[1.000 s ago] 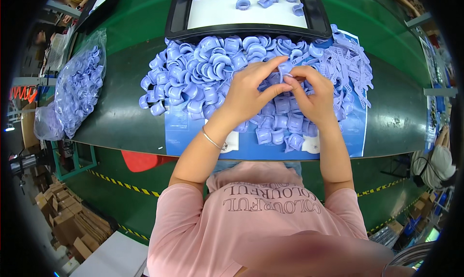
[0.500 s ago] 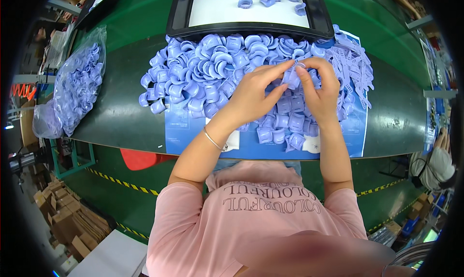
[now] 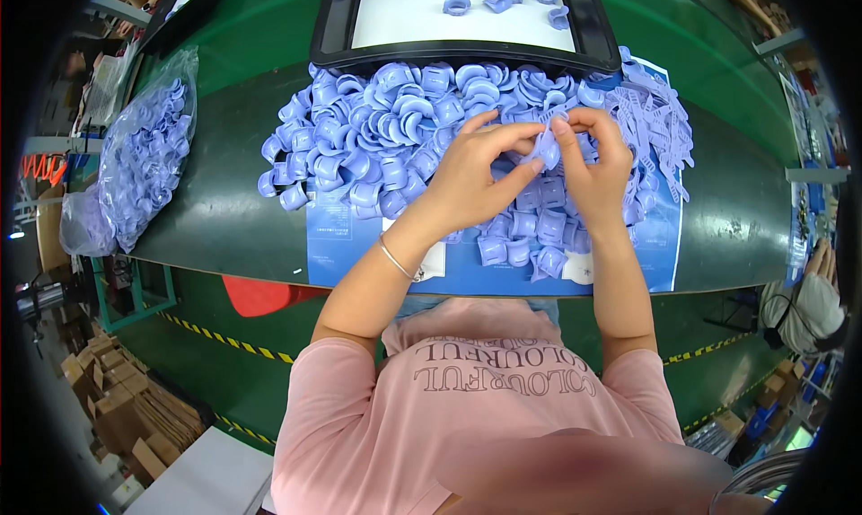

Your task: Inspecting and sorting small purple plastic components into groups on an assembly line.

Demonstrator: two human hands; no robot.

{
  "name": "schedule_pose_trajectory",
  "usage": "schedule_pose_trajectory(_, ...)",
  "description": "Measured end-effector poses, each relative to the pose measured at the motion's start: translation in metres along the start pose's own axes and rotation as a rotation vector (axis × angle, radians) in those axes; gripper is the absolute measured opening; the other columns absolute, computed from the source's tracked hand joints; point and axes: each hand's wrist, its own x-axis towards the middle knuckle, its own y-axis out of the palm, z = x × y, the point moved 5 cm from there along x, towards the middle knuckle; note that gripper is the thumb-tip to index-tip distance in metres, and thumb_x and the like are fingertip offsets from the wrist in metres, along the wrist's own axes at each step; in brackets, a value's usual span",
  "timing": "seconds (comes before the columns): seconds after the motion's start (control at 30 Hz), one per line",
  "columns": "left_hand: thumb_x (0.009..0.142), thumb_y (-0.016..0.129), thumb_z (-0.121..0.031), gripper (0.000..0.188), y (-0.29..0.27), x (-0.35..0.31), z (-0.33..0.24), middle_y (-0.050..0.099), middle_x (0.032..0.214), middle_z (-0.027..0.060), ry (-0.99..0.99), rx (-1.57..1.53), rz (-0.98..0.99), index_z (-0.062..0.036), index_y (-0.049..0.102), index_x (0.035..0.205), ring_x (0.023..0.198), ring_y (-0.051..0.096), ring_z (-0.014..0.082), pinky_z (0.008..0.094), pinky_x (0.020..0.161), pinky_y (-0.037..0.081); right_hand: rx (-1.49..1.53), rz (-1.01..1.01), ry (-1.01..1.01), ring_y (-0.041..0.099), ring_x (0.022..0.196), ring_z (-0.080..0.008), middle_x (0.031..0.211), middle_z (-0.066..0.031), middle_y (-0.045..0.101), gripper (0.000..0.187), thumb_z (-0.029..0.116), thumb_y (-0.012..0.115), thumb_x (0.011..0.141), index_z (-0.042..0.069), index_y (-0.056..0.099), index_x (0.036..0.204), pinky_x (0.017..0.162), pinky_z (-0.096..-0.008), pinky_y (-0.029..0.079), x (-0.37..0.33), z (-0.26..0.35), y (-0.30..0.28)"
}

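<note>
Pinching a lavender-blue, curved plastic piece (image 3: 546,149) in front of the black rectangular plastic tray (image 3: 467,59), the left hand (image 3: 476,172) and right hand (image 3: 595,167) are nearly closed around it, and it looks turned since a moment ago, so apparently it's still being worked.

Two bare hands showed, a left hand (image 3: 471,174) and a right hand (image 3: 600,167), with one small periwinkle plastic piece (image 3: 547,149) held between them. One black, rectangular, white-lined tray (image 3: 395,60) bore five plainly countable periwinkle curved plastic rings (image 3: 456,5), plus at least two cut off at the top. Dozens of similar rings (image 3: 359,129) overlapped too much for exact counting; slotted periwinkle plastic straps (image 3: 660,124) exceeded ten. There were one thin silver bracelet (image 3: 392,256), one red seat (image 3: 265,296) and at least one clear plastic bag (image 3: 186,66).
</note>
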Motion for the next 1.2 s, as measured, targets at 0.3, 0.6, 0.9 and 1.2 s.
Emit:
schedule_pose_trajectory(0.3,0.082,0.069,-0.016,0.032,-0.004,-0.001,0.010,0.068,0.082,0.0045,-0.046,-0.018,-0.136,-0.0067,0.063,0.112,0.080,0.066,0.0208,0.0468,0.104,0.034,-0.030,-0.062,-0.201,0.062,0.087,-0.0198,0.097,-0.0087,0.064,0.017,0.003,0.073,0.077,0.002,0.063,0.091,0.079,-0.0299,0.048,0.002,0.020,-0.004)
schedule_pose_trajectory(0.6,0.081,0.069,-0.015,0.032,-0.005,0.000,0.008,0.068,0.081,0.0049,-0.017,0.054,-0.160,-0.0076,0.064,0.112,0.078,0.065,0.0205,0.0461,0.103,0.036,-0.286,0.077,-0.331,0.058,0.104,-0.0249,0.108,-0.0048,0.066,0.024,0.012,0.076,0.072,0.009,0.070,0.095,0.093,-0.0384,0.038,0.004,0.026,0.002)
schedule_pose_trajectory(0.9,0.084,0.066,-0.013,0.029,-0.003,0.001,0.010,0.068,0.082,0.0061,-0.025,0.101,-0.159,-0.0099,0.065,0.112,0.081,0.065,0.0222,0.0456,0.103,0.035,-0.313,0.079,-0.359,0.060,0.103,-0.0201,0.095,0.0017,0.069,0.013,0.013,0.076,0.073,0.012,0.070,0.085,0.102,-0.0434,0.032,0.001,0.028,0.000)
schedule_pose_trajectory(1.2,0.084,0.065,-0.014,0.028,-0.007,0.000,0.008,0.068,0.084,0.0068,-0.024,0.137,-0.185,-0.0107,0.065,0.112,0.083,0.065,0.0221,0.0455,0.102,0.035,-0.305,0.122,-0.394,0.060,0.100,-0.0182,0.093,0.0025,0.069,0.013,0.012,0.075,0.074,0.014,0.069,0.086,0.104,-0.0428,0.029,0.000,0.035,0.002)
